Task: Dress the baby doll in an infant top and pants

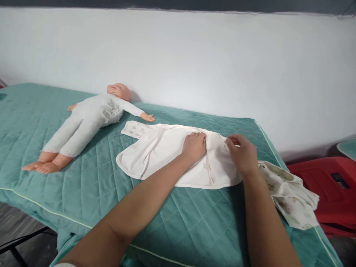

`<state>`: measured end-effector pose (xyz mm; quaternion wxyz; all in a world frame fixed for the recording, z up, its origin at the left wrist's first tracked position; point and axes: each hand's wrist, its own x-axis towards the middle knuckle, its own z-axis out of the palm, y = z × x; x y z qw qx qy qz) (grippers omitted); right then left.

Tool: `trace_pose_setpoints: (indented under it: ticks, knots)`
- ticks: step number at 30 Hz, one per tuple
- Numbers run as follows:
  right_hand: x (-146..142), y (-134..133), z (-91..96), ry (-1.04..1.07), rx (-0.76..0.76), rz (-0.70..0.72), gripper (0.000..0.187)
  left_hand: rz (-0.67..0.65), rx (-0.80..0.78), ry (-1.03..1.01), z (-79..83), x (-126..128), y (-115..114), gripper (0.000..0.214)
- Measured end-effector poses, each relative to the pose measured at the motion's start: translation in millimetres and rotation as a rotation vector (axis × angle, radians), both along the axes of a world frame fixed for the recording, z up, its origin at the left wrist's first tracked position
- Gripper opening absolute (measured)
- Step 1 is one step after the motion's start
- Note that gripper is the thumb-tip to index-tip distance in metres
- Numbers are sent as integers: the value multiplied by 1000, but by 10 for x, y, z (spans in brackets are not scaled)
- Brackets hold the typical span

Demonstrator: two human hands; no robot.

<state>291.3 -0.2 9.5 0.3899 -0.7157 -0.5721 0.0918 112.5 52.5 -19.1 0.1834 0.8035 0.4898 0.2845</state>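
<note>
A white baby shirt (167, 148) lies spread on the quilted green cover, with one printed sleeve sticking out at its far left. My left hand (194, 146) rests on the middle of the shirt, fingers curled into the cloth by a fold. Near the shirt's upper right edge, my right hand (242, 154) pinches a bit of its fabric between thumb and fingers. A small label shows on the cloth below and between the two hands. Left of the shirt, a baby doll (91, 115) with a white cloth body lies on its back.
A printed baby garment (292, 196) lies crumpled at the right edge of the green quilted cover (172, 218). Beyond that edge stands a red plastic chair or case (319, 178). A white wall (194, 59) runs behind the bed.
</note>
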Motion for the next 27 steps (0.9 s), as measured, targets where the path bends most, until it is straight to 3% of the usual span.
trace_pose_setpoints:
  ticks: [3, 5, 10, 13, 16, 20, 27]
  knots:
    - [-197, 19, -83, 100, 28, 256, 36, -85, -103, -187, 1, -26, 10, 31]
    - [-294, 27, -134, 103, -3, 353, 50, -114, -239, -370, 12, -49, 12, 35]
    - [-390, 8, -160, 151, -75, 385, 67, -238, -579, -864, 43, -59, -19, 51]
    - [-384, 7, -165, 213, -90, 335, 68, -321, -664, -993, 10, -22, -33, 61]
    - [-361, 38, -214, 174, -75, 329, 67, -362, -620, -934, -46, -2, -41, 63]
    - [-301, 101, -298, 61, -29, 304, 78, -370, -416, -683, -65, -40, -76, 61]
    - [-210, 146, -358, 142, 12, 280, 80, -215, -89, -129, 87, -169, -314, 33]
